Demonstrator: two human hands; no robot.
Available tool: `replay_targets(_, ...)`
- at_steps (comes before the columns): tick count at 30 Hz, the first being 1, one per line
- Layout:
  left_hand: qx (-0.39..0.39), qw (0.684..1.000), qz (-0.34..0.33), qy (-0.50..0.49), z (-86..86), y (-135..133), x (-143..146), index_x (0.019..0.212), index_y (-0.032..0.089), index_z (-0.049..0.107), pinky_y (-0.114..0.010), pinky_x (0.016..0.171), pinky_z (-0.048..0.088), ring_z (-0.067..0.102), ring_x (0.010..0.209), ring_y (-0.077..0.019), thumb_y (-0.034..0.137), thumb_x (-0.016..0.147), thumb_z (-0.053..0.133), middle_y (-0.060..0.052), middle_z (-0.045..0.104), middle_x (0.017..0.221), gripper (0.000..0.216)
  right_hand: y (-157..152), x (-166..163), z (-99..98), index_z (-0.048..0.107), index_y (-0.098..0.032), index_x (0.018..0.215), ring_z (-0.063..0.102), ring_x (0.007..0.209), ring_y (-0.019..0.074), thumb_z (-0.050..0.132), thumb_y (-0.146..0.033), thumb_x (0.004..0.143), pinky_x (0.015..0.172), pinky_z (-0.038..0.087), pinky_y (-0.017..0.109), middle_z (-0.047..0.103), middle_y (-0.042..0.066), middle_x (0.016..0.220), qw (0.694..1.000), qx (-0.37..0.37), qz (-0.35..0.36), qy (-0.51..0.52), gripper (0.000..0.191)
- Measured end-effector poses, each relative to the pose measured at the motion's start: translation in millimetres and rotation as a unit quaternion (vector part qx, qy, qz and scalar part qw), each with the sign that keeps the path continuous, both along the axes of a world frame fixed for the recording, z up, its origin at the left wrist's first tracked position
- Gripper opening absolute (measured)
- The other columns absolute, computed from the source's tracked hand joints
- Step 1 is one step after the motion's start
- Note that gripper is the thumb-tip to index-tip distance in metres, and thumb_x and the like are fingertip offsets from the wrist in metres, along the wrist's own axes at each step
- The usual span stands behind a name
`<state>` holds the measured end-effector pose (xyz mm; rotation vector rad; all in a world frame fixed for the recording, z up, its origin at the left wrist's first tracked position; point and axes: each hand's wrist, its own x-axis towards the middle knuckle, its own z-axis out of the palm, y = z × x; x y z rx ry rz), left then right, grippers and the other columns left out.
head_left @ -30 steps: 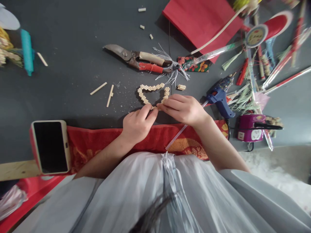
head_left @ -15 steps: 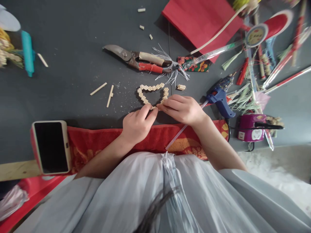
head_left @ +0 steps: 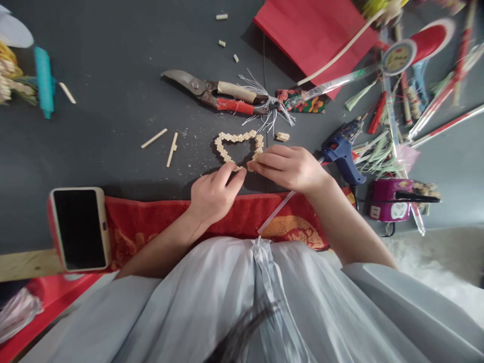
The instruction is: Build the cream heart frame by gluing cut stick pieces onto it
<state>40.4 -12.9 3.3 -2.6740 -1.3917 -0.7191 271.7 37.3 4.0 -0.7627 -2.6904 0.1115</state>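
Note:
A heart-shaped ring of small cream beads (head_left: 236, 138) lies on the dark table (head_left: 113, 60). My left hand (head_left: 214, 194) pinches its near tip with thumb and forefinger. My right hand (head_left: 289, 169) meets it from the right, fingers pressed together on the same tip and the ring's right side. Both wrists rest over a red towel (head_left: 151, 222) at the table's near edge.
Pruning shears (head_left: 219, 93) lie beyond the ring, with short stick pieces (head_left: 166, 143) to the left. A blue glue gun (head_left: 342, 151), a purple socket box (head_left: 389, 201) and a heap of craft sticks sit right. A phone (head_left: 79, 229) lies near left, red paper (head_left: 313, 27) far.
My right hand has shifted slightly up and right along the bead ring's tip. The left hand and the ring have stayed in place.

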Motion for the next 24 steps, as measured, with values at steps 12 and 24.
replay_targets(12, 0.007, 1.0, 0.0, -0.006, 2.3, 0, -1, 0.105, 0.024, 0.077, -0.025, 0.055, 0.044, 0.068, 0.063, -0.0089, 0.011, 0.094, 0.052, -0.003, 0.079, 0.1, 0.031, 12, 3, 7.8, 0.07, -0.021, 0.094, 0.062, 0.078, 0.0128, 0.051, -0.021, 0.102, 0.056, 0.043, 0.027, 0.071, 0.001, 0.085, 0.997, 0.038, 0.05, -0.044, 0.021)
replay_targets(24, 0.053, 0.997, -0.033, -0.038, 6.2, 1, 2, 0.084, 0.018, 0.074, -0.028, 0.046, 0.034, 0.05, 0.047, -0.0108, 0.01, 0.083, 0.062, 0.004, 0.058, 0.057, 0.014, 11, 4, 7.2, 0.072, -0.021, 0.097, 0.063, 0.079, 0.0137, 0.05, -0.02, 0.102, 0.057, 0.042, 0.028, 0.072, 0.002, 0.086, 0.998, 0.012, 0.039, -0.046, 0.022)
